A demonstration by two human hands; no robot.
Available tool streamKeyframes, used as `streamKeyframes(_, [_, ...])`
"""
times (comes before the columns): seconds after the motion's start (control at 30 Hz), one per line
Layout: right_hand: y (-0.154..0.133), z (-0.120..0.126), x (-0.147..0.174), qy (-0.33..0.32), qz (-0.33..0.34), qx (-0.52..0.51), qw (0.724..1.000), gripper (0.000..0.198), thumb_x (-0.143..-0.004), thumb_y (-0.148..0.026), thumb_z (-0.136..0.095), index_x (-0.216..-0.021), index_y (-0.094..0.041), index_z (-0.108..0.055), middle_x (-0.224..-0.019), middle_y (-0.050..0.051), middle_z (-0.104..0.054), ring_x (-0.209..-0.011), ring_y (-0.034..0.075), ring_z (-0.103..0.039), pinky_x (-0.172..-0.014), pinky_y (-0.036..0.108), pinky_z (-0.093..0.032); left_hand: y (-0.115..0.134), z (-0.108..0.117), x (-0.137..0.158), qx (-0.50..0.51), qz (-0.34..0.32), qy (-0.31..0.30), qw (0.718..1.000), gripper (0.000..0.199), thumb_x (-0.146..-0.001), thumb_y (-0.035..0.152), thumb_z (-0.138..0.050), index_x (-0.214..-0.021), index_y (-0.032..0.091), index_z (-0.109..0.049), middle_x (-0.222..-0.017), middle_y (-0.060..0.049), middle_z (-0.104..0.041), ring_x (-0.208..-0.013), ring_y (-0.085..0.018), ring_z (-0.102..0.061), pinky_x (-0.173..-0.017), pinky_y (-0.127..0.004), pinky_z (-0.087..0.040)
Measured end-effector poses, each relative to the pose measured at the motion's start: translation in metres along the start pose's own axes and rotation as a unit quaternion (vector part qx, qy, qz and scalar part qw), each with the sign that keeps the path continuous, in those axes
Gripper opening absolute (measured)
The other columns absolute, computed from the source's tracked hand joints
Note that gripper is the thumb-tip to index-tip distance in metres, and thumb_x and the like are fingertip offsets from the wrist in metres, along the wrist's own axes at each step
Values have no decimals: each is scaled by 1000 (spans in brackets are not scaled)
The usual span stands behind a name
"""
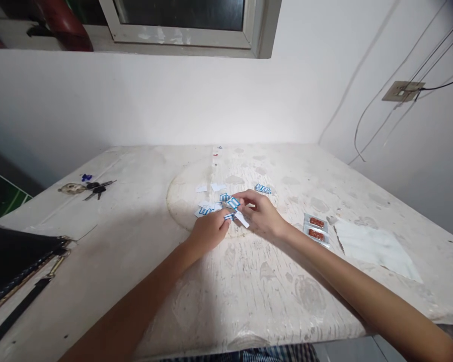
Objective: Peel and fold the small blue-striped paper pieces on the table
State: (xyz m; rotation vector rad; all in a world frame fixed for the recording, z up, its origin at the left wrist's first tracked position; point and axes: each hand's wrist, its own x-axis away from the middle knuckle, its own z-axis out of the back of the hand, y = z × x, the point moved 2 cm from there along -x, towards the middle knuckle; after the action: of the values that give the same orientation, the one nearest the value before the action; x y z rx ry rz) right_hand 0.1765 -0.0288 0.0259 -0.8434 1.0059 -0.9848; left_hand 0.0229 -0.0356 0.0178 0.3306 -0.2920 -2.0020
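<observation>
My left hand (209, 229) is closed, thumb and fingers pinching a small white paper piece with blue-outlined boxes (229, 217). Close by on the right, my right hand (262, 213) grips another blue-printed paper piece (233, 202) between thumb and fingertips. A plain white slip (242, 219) sticks out just below these fingers; which hand holds it I cannot tell. Behind and beside my left hand lies a loose heap of blue-printed paper pieces (206, 210), partly hidden. Two blank white slips (218, 187) rest farther back. Beyond my right hand is a small blue-printed stack (263, 188).
On the pale table (196, 301), a blister pack with reddish tablets (316, 229) and a white cloth (377, 249) lie to the right. Keys (97, 188) and a dark zipped pouch (18, 259) are at left. A wall socket (403, 91) has hanging cables.
</observation>
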Motion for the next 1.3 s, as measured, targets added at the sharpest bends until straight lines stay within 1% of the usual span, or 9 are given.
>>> streamKeyframes(0.13, [-8,9,4,-65,56,72,994,25,-78,-14,-45,-98,-18,-59,-82,3,-53,-73,12,-50,-63,25,-42,0,3,0,19,4,-16,1000,13,-82,28,-37,-76,20,-46,-62,3,-51,-54,-11,-47,-50,-23,-27])
streamKeyframes(0.23, [-16,11,6,-111,121,157,974,30,-74,-5,-44,-95,-19,-61,-84,3,-55,-73,12,-50,-64,24,-40,0,6,1,40,2,-37,999,13,-80,31,-39,-74,20,-43,-59,4,-47,-52,-11,-44,-49,-23,-27])
streamKeyframes(0.4, [-20,4,11,-152,211,237,936,40,-75,0,-37,-103,-20,-57,-89,5,-57,-80,14,-50,-72,28,-40,-1,7,2,64,6,-43,997,18,-75,36,-46,-71,19,-41,-60,4,-47,-52,-10,-45,-50,-23,-29])
streamKeyframes(0.53, [-16,-2,13,-159,263,303,902,33,-81,-4,-36,-102,-17,-57,-87,7,-56,-80,17,-47,-72,31,-41,1,7,3,69,-7,-27,997,18,-79,37,-43,-76,20,-43,-60,4,-48,-52,-11,-44,-49,-24,-29])
streamKeyframes(0.67, [-13,-6,14,-140,287,316,893,30,-85,-9,-33,-102,-17,-56,-86,8,-56,-80,18,-46,-71,32,-41,2,6,4,46,-4,-21,999,16,-83,31,-35,-81,20,-46,-64,2,-53,-56,-12,-48,-51,-24,-30])
streamKeyframes(0.83, [-14,-2,12,-105,278,278,914,32,-82,-5,-36,-104,-21,-54,-94,8,-55,-88,18,-48,-77,33,-41,2,4,3,3,5,-1,1000,22,-85,29,-30,-82,19,-49,-68,-1,-55,-61,-14,-51,-53,-25,-30])
streamKeyframes(0.97, [-7,14,4,-8,205,228,952,36,-77,-3,-36,-102,-21,-55,-100,8,-47,-92,18,-49,-75,30,-43,3,3,2,2,12,-7,1000,23,-85,30,-31,-89,21,-52,-65,1,-55,-59,-14,-51,-52,-24,-28])
streamKeyframes(1.07, [4,23,-2,39,163,235,957,38,-76,-1,-33,-101,-19,-55,-100,9,-43,-88,17,-49,-74,29,-43,3,3,1,9,17,-9,1000,23,-84,29,-32,-93,22,-53,-65,2,-55,-60,-13,-51,-52,-24,-28])
streamKeyframes(1.3, [18,31,-8,-50,110,273,954,35,-78,-4,-37,-107,-16,-53,-99,11,-51,-93,19,-49,-80,33,-41,2,3,-1,17,25,-7,1000,18,-82,29,-36,-86,23,-52,-61,4,-52,-57,-12,-48,-51,-23,-27])
